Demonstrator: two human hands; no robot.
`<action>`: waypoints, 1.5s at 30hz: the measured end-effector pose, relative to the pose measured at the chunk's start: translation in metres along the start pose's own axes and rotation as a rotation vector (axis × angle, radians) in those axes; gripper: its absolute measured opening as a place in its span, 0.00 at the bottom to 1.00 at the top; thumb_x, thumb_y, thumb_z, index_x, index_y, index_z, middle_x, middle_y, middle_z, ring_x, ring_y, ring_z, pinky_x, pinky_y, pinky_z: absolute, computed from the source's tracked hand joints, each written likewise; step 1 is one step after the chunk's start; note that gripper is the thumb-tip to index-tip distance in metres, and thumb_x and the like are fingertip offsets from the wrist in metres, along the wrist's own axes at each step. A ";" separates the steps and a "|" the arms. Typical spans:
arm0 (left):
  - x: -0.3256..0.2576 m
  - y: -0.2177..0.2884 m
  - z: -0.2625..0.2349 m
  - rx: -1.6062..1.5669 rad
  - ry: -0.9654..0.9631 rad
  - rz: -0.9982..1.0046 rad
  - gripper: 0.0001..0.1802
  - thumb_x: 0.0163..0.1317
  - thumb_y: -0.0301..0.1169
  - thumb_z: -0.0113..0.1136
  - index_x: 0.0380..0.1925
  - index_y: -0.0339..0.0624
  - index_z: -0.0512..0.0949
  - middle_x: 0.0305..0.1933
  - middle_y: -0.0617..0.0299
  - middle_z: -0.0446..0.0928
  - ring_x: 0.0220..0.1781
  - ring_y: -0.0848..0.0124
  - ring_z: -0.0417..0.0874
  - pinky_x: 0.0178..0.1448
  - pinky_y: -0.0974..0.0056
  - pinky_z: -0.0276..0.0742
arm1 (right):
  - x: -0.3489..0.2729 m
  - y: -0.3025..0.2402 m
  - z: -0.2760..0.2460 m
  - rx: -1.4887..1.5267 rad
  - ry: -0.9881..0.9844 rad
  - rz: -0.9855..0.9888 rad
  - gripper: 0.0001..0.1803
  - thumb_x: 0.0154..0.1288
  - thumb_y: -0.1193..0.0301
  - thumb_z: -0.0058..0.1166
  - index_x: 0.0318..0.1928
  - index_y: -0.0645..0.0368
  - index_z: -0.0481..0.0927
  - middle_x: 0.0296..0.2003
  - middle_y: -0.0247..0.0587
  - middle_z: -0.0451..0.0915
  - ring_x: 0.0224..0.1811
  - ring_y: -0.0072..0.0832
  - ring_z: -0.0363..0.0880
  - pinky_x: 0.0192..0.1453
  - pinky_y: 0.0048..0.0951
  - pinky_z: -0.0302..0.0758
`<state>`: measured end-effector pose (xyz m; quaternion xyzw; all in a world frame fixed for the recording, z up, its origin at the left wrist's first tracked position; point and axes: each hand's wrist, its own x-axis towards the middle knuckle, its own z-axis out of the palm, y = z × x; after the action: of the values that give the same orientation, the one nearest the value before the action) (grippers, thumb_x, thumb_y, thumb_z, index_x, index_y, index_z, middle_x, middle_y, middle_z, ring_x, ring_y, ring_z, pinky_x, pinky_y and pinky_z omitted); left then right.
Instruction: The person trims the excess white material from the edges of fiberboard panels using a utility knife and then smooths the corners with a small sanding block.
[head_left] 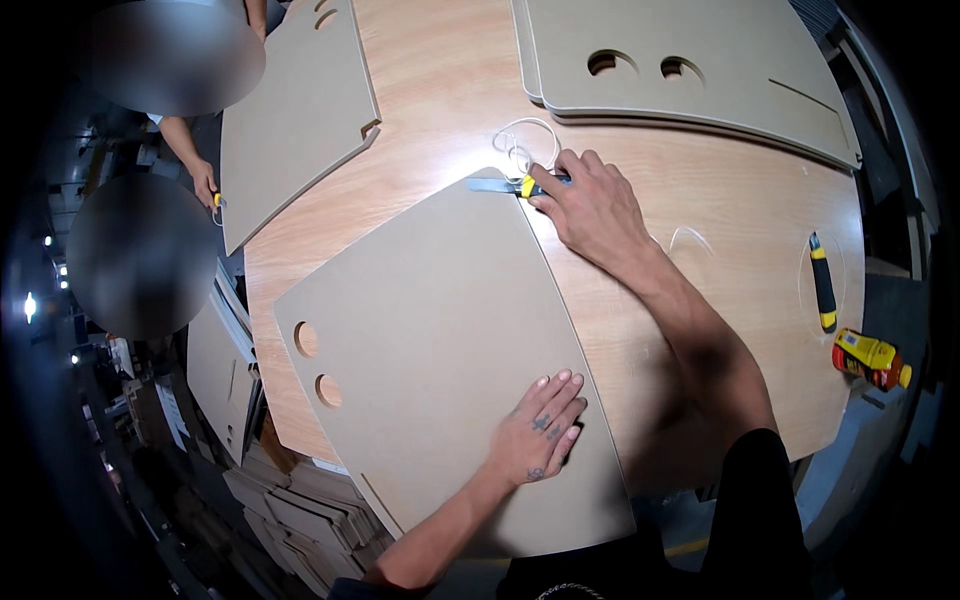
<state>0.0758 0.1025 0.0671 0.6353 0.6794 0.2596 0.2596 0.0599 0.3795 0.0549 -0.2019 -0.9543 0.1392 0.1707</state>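
A beige board [450, 290] with rounded corners, two round holes and a narrow slot lies tilted before me on a wooden table. My left hand [538, 430] rests flat on it near its right edge, fingers stretched out. In my right hand [597, 208] is a yellow-and-black utility knife [527, 187]. Its blade lies over the board's far corner, at the edge. A thin white curled strip [527, 138] loops on the table just beyond the knife. Whether the strip still joins the board is hidden by the hand.
Stacked beige boards [690, 70] stand at the far right. A second utility knife [822, 283] and a red-and-yellow bottle [872, 360] lie at right. Across the table, a co-worker's hand [204, 186] holds a small yellow tool beside another board [300, 130]. More panels [300, 510] are stacked below left.
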 end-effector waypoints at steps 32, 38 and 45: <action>-0.072 0.093 0.079 0.281 -0.114 0.125 0.40 0.67 0.48 0.47 0.67 0.26 0.54 0.73 0.38 0.51 0.75 0.45 0.50 0.77 0.44 0.41 | -0.386 0.001 -0.170 0.163 -0.261 1.142 0.23 0.58 0.51 0.57 0.50 0.49 0.78 0.39 0.50 0.82 0.45 0.47 0.81 0.49 0.44 0.76; -0.108 0.097 0.110 -0.053 -0.326 0.242 0.30 0.69 0.49 0.48 0.60 0.35 0.71 0.66 0.45 0.68 0.70 0.54 0.65 0.74 0.52 0.55 | -0.411 0.034 -0.160 0.174 -0.124 1.303 0.20 0.59 0.55 0.53 0.49 0.49 0.78 0.43 0.50 0.82 0.49 0.47 0.80 0.53 0.47 0.73; -0.172 0.050 0.131 -1.225 -0.103 -0.885 0.29 0.71 0.49 0.46 0.57 0.34 0.72 0.55 0.49 0.77 0.55 0.63 0.79 0.58 0.60 0.73 | -0.372 0.024 -0.190 0.318 0.015 1.058 0.18 0.60 0.57 0.54 0.43 0.58 0.79 0.37 0.55 0.82 0.42 0.52 0.80 0.45 0.45 0.76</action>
<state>0.2116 -0.0629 0.0089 0.0571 0.5923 0.4321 0.6777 0.4604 0.2765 0.1182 -0.6266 -0.6886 0.3470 0.1127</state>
